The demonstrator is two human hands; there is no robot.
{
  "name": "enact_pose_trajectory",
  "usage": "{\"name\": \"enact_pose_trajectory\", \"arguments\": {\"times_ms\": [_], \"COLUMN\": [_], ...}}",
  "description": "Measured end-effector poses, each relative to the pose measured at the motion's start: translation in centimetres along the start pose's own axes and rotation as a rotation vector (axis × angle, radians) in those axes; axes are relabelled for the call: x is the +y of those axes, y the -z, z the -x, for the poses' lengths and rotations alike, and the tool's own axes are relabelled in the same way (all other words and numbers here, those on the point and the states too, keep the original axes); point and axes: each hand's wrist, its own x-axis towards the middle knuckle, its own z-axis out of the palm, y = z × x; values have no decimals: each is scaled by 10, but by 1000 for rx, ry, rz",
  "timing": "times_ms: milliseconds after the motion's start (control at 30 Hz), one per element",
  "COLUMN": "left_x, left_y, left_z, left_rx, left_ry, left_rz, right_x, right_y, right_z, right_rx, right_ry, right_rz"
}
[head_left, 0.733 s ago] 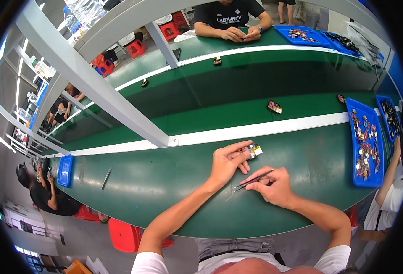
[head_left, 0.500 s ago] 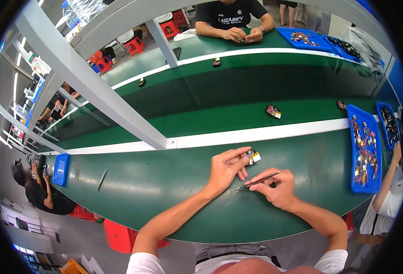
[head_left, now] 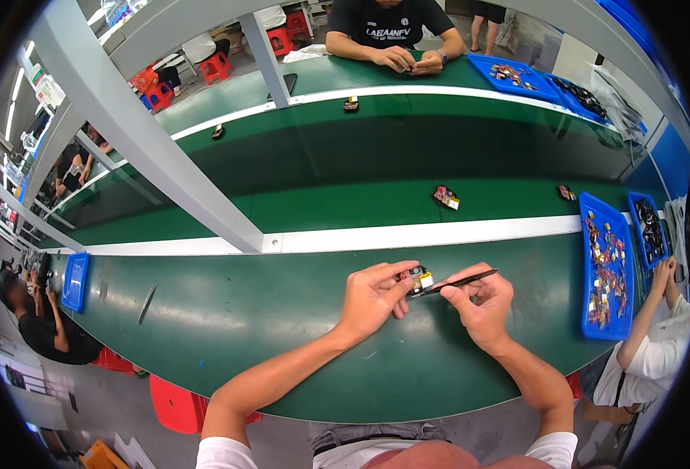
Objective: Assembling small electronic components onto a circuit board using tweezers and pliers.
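Between the fingertips of my left hand (head_left: pixel 368 301) is a small electronic assembly (head_left: pixel 421 280), dark with reddish and yellow-white parts. It is held a little above the green bench top (head_left: pixel 282 320). My right hand (head_left: pixel 484 311) grips dark, slim tweezers (head_left: pixel 470 279) like a pen. Their tips reach the lower side of the assembly; whether they pinch anything there is too small to tell.
A blue tray of small colourful parts (head_left: pixel 589 313) stands on the right, beside another with black parts (head_left: pixel 640 211). Similar assemblies (head_left: pixel 446 197) lie on the green belt beyond the white rail (head_left: pixel 392 238). Left are a silvery tool (head_left: pixel 148 303) and a blue tray (head_left: pixel 66 293).
My right hand has brought the tweezers up from near the bench to the assembly. The left hand keeps hold of it. The whole view has shifted slightly.
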Motion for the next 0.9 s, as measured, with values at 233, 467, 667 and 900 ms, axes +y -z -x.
{"name": "enact_pose_trajectory", "arguments": {"times_ms": [233, 467, 667, 900], "left_x": [2, 8, 9, 6], "left_y": [4, 6, 4, 5], "left_z": [0, -5, -1, 0], "left_rx": [2, -10, 9, 0], "left_ry": [22, -17, -9, -19], "left_rz": [-30, -81, -102, -97], "right_x": [-4, -1, 2, 5], "right_y": [-6, -5, -8, -9], "right_z": [-10, -11, -3, -2], "right_rx": [83, 56, 59, 86], "right_ry": [-61, -69, -35, 0], "right_rz": [59, 33, 151, 222]}}
